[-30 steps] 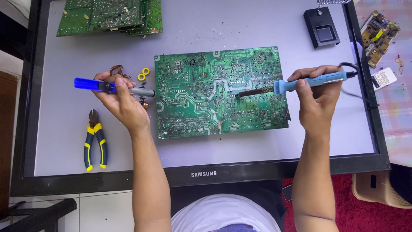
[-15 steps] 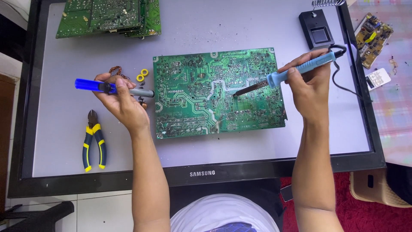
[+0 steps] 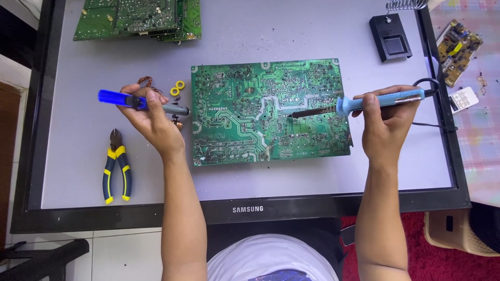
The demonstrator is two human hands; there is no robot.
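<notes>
A large green circuit board [image 3: 245, 130] lies solder side up on a grey panel [image 3: 291, 31] with a black frame. My right hand [image 3: 385, 122] grips a light-blue soldering iron [image 3: 383, 100], and its dark tip rests on the board near the middle. My left hand [image 3: 151, 119] holds a blue-and-grey desoldering pump [image 3: 122, 99] just left of the board, with the nozzle pointing toward the board's left edge.
Yellow-and-blue cutting pliers [image 3: 115, 166] lie at the lower left. Two small yellow rings [image 3: 177, 87] and a copper coil [image 3: 144, 81] sit by my left hand. More green boards [image 3: 138, 18] are stacked at the top left. A black iron stand [image 3: 390, 41] is at the top right.
The soldering iron in my right hand has levelled out, with its tip staying on the board. My left hand with the pump has hardly moved.
</notes>
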